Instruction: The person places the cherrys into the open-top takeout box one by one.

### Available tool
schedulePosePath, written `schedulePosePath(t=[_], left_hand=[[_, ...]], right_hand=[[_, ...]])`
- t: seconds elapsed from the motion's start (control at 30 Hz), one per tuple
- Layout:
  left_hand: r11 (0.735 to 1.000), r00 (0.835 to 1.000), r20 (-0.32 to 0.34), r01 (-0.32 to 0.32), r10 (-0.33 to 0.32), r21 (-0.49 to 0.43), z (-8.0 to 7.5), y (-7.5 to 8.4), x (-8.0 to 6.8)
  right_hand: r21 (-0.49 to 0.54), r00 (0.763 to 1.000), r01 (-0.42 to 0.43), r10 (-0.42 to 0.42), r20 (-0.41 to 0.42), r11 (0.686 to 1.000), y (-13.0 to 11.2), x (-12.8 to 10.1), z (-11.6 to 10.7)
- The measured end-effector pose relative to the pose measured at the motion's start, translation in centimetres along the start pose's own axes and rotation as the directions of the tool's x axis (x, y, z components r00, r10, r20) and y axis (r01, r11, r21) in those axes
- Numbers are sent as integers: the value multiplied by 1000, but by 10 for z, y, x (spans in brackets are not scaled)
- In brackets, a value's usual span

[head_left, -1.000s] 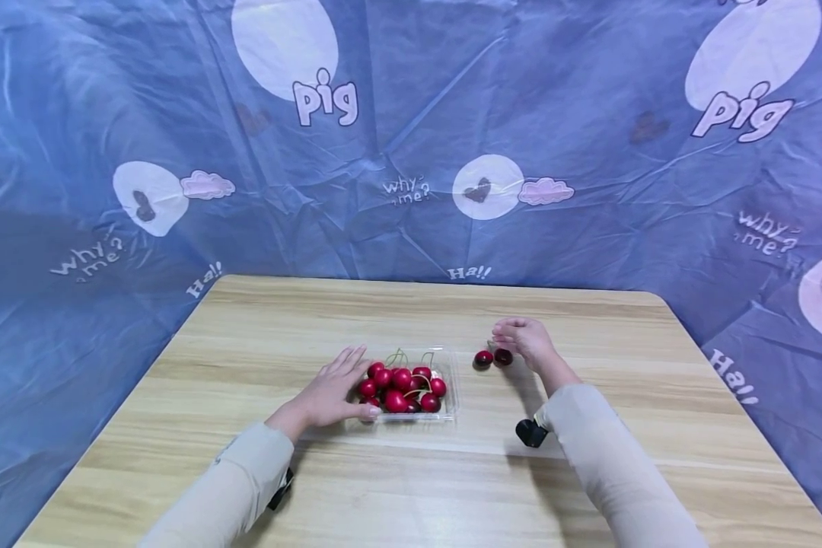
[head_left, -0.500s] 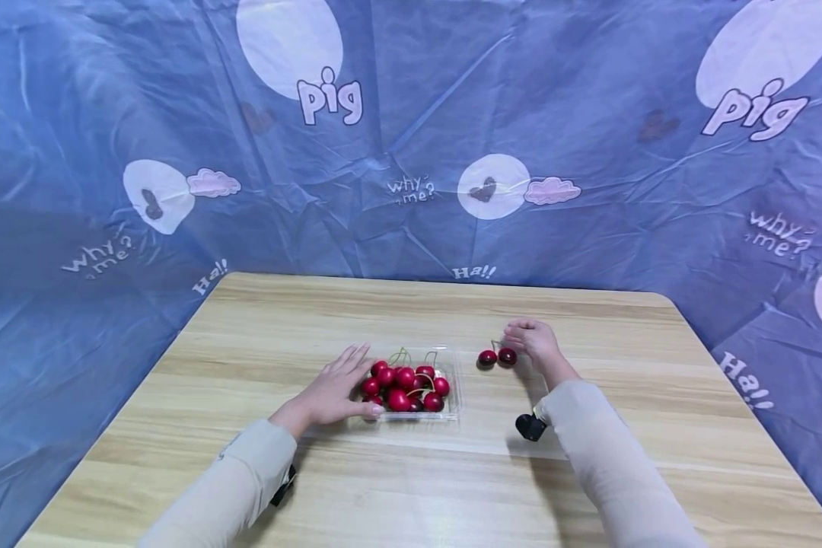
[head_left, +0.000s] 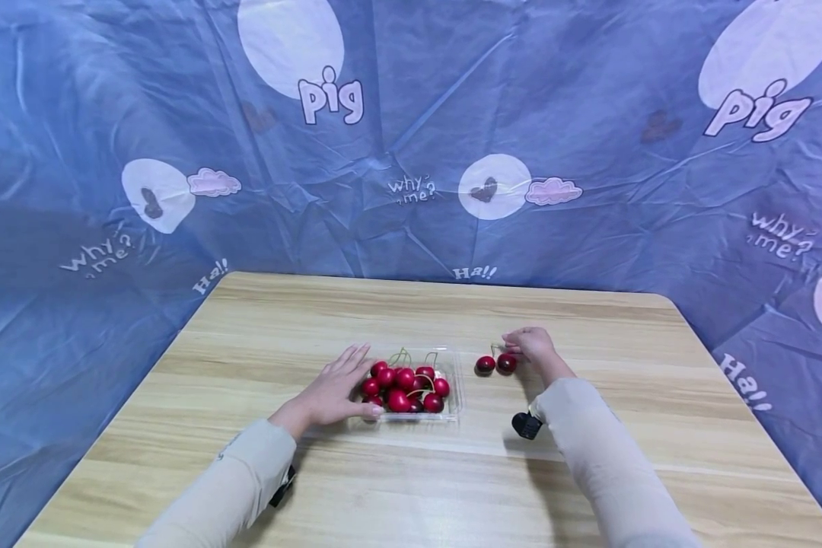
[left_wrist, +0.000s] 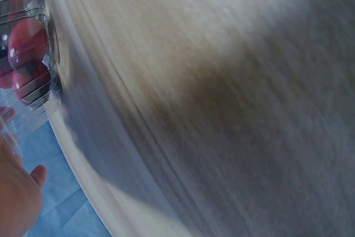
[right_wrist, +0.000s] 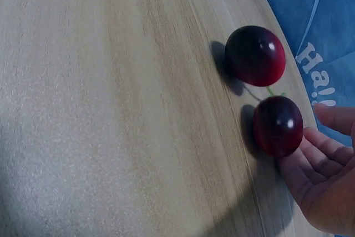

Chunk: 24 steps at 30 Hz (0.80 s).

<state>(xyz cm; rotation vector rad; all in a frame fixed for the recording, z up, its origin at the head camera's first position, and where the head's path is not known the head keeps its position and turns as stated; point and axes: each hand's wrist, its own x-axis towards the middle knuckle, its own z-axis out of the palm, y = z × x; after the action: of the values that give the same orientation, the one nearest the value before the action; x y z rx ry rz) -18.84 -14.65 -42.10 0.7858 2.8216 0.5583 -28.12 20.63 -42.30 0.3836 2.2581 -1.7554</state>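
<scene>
In the head view, my left hand rests against the left end of a clear plastic box, fingers spread and fairly straight. Its thumb lies at the front corner. Several red cherries with green stems fill the box. My right hand is low over the table, just behind two dark red cherries. The right wrist view shows its fingers loosely bent beside the nearer cherry, the thumb apart from them. The other cherry sits close by, with a green stem between the two.
A wooden table carries everything. Behind it hangs a blue printed cloth, close to the table's back edge. A black wrist camera hangs under the right sleeve.
My right hand has drawn slightly away from the cherries, then come down nearer them. The two cherries have shifted a little toward the front. The left hand and box have stayed put.
</scene>
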Motion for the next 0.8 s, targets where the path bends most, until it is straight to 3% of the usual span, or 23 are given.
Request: schedulePosePath(t=[0.47, 0.8], left_hand=[[1000, 1000, -4, 3, -3, -4, 2, 6, -2], [1000, 1000, -2, 11, -11, -14, 3, 8, -4]], right_hand=[[-40, 994, 13, -9, 108, 999, 4, -3, 4], [85, 977, 93, -107, 182, 992, 9, -9, -2]])
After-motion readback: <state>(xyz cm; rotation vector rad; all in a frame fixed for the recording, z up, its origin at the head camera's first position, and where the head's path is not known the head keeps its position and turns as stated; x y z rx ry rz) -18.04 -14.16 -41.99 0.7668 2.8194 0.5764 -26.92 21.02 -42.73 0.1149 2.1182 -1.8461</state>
